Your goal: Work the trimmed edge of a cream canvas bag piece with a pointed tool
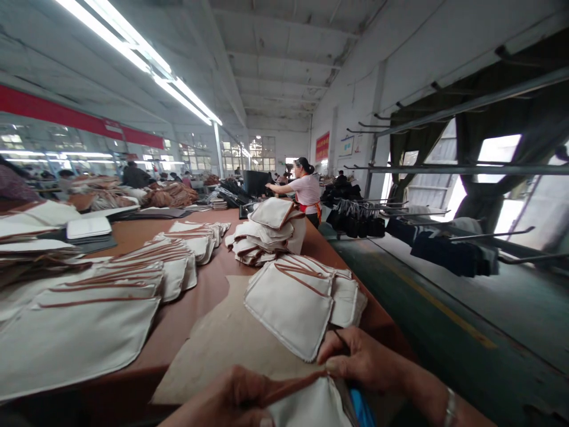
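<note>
At the table's near edge I hold a cream fabric pouch (311,406) with a brown trimmed edge. My left hand (235,394) is closed on its left side, thumb on the cream face. My right hand (355,359) pinches the upper right corner of the trim between thumb and fingers. Just beyond lies a fanned pile of similar cream pieces (291,305), close to my right fingertips. A taller stack of cream pieces (269,231) stands behind it. Something bright blue (362,408) shows beneath the pouch; its kind is hidden.
Overlapping rows of cream pieces (102,320) cover the table's left side. A sheet of brown paper (213,344) lies in front of me. Across the table stands a person (306,193) near a dark monitor. Metal racks (462,172) with hanging dark items line the right aisle.
</note>
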A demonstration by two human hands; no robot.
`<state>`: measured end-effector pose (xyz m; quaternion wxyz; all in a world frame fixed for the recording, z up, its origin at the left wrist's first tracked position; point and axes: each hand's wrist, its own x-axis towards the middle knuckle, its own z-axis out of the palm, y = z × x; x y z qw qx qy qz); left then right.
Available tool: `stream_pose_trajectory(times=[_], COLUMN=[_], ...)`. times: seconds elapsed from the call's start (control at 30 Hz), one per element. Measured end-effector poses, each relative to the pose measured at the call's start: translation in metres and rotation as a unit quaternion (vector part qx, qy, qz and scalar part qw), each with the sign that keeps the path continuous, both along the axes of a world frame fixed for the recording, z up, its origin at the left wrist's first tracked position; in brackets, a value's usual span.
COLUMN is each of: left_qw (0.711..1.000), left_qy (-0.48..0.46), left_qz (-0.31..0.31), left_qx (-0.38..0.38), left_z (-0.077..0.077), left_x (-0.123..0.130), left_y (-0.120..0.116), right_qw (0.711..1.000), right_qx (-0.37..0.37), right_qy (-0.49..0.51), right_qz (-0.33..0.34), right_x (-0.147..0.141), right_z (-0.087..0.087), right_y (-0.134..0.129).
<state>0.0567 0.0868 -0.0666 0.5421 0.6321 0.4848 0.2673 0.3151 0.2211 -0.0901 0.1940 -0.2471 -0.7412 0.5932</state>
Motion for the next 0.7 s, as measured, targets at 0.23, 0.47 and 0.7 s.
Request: stream_pose_trajectory(times=[0.23,0.47,0.7], left_qw=[0.994,0.994,0.991], left_qy=[0.061,0.091,-0.118], left_qz=[0.032,-0.003,0.044], left_qx=[0.080,-0.065,-0.045], left_z=[0.023,0.008,0.031], left_x=[0.041,-0.045,-0.028], left_y=[0.015,-0.010,-0.018], right_qw=[0.988,0.995,0.992], right_qx=[0.126,-0.088,-0.089], right_qy=[-0.015,0.037,0.060], right_qz=[0.085,-0.033,-0.066], right_x=[-0.047,-0.037,-0.033], right_z=[0.034,0.002,-0.025], right_y=[-0.035,-0.020,0.000])
